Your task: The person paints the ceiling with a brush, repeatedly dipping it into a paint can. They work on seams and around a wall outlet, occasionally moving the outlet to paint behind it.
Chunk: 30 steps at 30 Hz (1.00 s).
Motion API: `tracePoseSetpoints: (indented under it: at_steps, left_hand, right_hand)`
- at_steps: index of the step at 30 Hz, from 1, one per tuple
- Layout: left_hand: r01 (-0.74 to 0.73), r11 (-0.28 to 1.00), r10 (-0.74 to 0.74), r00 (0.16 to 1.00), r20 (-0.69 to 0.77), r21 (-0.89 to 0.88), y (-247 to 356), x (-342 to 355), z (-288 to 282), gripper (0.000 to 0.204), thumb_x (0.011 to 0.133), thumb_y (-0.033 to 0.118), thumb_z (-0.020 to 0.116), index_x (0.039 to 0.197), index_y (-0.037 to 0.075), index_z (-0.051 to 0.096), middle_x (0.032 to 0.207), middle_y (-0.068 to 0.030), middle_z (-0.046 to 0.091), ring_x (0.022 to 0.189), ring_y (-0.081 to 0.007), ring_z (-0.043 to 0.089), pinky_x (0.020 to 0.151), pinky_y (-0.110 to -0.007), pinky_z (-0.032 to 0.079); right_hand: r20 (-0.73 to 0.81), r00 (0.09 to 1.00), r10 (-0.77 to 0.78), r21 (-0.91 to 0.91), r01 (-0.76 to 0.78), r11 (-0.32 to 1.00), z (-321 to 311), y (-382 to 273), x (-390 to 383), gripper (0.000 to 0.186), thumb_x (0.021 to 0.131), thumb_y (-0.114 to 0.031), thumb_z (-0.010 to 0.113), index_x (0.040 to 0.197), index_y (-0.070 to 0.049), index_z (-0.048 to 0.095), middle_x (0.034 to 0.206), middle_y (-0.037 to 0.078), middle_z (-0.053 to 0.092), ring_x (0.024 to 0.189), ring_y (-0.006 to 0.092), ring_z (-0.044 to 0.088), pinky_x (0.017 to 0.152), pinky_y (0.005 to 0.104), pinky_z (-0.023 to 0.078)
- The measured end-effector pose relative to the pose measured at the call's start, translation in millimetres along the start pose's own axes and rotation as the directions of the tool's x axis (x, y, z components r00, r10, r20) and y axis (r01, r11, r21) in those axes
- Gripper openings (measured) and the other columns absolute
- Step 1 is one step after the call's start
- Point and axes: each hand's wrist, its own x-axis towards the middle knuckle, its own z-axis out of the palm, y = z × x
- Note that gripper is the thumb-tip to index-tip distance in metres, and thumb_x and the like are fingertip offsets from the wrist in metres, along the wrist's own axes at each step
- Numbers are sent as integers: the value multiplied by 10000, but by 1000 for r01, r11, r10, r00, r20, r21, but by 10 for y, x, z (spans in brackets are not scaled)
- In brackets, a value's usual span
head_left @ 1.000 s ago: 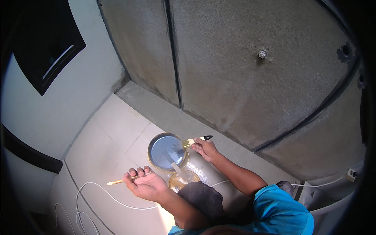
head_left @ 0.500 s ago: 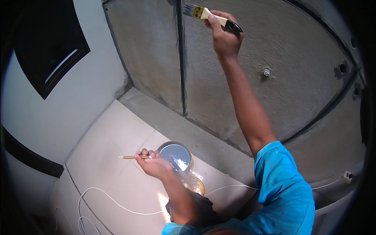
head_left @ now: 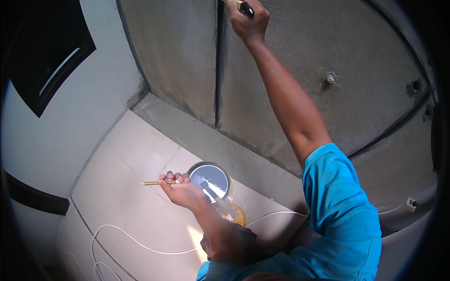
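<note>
My right hand [head_left: 248, 23] is raised at the top of the view, closed on a wide paintbrush [head_left: 244, 8] with a pale and black handle, against the textured grey wall [head_left: 286, 131] beside a dark vertical band [head_left: 217, 84]; its bristles are mostly cut off by the top edge. My left hand [head_left: 180, 192], palm up with curled fingers, holds a slender brush [head_left: 153, 183] with a light wooden handle, tip pointing left. Beside it on the tiles stands a round bucket [head_left: 208, 172] of grey-blue liquid with a stick-like tool in it, and a smaller yellow container [head_left: 239, 216] partly hidden behind it.
A white wall [head_left: 61, 136] with a dark opening [head_left: 42, 42] rises at left. A grey strip [head_left: 173, 129] borders the pale tiled floor [head_left: 122, 159]. A white cable [head_left: 140, 249] loops over the tiles, and a power socket [head_left: 411, 204] lies at lower right, near a metal fitting's wall [head_left: 330, 79].
My right hand has risen with the paintbrush from beside the bucket to high on the grey wall. My left hand has moved slightly up and right, still holding the slender brush.
</note>
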Motion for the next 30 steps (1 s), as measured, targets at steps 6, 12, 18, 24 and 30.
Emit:
tracePoseSetpoints:
  at_steps: [6,12,18,24,30]
  left_hand:
    - [9,1000,-8,999,-39,11,-8,45,-5,167,1072,281,459,1122,123,472,923,10,443,686,-100,383,585,-261,321]
    - [0,1000,0,1000,1,-10,-53,106,-78,172,1076,290,457,1125,126,474,918,11,447,682,-97,393,576,-263,320]
    - [10,1000,-11,1000,-6,-23,-58,92,-52,169,1073,291,465,1118,128,475,905,18,451,666,-92,397,563,-256,318]
    - [10,1000,-11,996,-86,-19,-21,84,-9,173,1072,323,477,1035,157,509,896,23,456,666,-98,385,598,-253,294]
    - [64,997,-67,996,-57,-47,-68,81,-27,195,1065,349,489,1030,158,514,899,24,460,673,-95,398,589,-249,295]
  right_hand:
    - [13,1000,-11,75,10,997,-60,134,-541,160,855,-189,713,942,-65,764,788,83,735,738,210,746,688,364,604]
    - [48,979,199,136,-204,969,-40,-295,882,132,876,-157,691,938,-61,757,869,165,737,783,285,727,719,390,555]
    - [-156,980,-127,121,147,982,49,-45,376,77,844,-156,700,852,-79,696,742,103,670,685,255,690,664,403,573]
    - [167,979,-116,-99,134,986,-20,-123,156,89,865,-155,687,834,-71,684,789,99,678,701,234,703,630,390,579]
    - [-158,966,-204,23,210,977,35,-204,1427,99,858,-150,704,903,-64,718,813,151,699,715,266,691,661,380,536]
